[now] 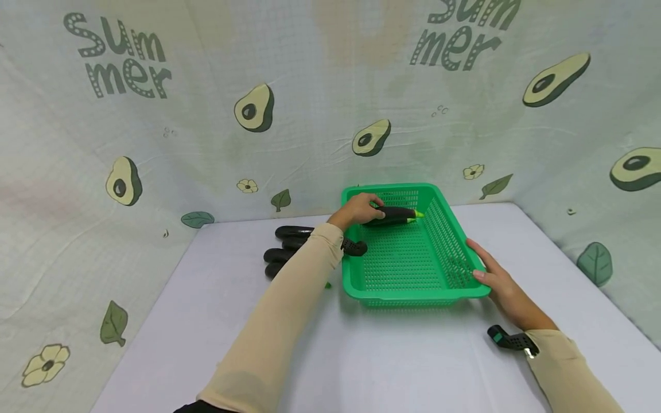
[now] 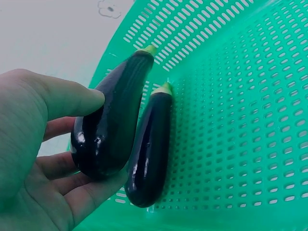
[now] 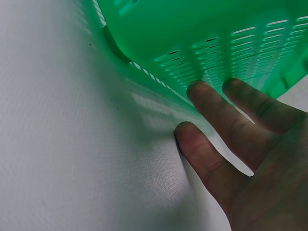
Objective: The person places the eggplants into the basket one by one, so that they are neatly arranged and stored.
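My left hand (image 1: 363, 209) is over the left part of a green plastic basket (image 1: 403, 295). It holds a dark, glossy eggplant (image 2: 113, 118) with a green stem, the thumb on one side and the fingers on the other. A second eggplant (image 2: 150, 149) lies right beside it in the basket, its stem pointing the same way. My right hand (image 1: 508, 293) holds the basket's right edge near the front corner. Its thumb is at the rim, and in the right wrist view its fingers (image 3: 236, 127) reach along the slotted outer wall.
Several more eggplants (image 1: 294, 232) lie on the white-covered table (image 1: 413, 361) left of the basket, partly hidden by my left sleeve. Behind the table hangs a pale cloth (image 1: 310, 155) printed with avocados. Each wrist wears a black device (image 1: 511, 339).
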`<state>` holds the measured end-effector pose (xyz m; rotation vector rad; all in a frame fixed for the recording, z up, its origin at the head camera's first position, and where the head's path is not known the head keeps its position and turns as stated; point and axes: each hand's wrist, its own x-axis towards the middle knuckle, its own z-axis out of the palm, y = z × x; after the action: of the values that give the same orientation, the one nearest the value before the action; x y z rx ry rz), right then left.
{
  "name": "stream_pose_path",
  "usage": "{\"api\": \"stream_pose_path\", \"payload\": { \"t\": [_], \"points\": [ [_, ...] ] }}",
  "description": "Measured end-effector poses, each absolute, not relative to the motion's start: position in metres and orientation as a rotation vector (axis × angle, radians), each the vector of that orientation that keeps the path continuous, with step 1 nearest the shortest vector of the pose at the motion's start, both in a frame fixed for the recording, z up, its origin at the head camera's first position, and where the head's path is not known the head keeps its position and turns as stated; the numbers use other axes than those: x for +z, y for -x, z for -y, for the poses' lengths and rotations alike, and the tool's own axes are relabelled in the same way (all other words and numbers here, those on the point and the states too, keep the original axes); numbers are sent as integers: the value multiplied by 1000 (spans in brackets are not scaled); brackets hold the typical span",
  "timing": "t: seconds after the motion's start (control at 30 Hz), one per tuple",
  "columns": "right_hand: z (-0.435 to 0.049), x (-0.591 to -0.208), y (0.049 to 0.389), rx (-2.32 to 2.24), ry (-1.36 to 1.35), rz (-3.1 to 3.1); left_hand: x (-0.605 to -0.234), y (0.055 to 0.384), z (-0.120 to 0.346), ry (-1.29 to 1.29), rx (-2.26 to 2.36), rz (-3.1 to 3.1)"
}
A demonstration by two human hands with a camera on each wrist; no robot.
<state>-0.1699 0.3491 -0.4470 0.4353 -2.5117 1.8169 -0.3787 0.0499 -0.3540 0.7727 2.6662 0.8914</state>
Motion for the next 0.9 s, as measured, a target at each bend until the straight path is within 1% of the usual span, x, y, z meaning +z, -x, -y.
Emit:
{"api": "stream_pose_path", "payload": {
  "t": [0.57, 0.9],
  "points": [
    [-351, -448, 170, 1775, -434, 2533, -354, 381, -53, -774, 883, -2650],
    [-350, -448, 170, 1824, -453, 2504, -353, 381, -53, -739, 858, -2658]
  ]
}}
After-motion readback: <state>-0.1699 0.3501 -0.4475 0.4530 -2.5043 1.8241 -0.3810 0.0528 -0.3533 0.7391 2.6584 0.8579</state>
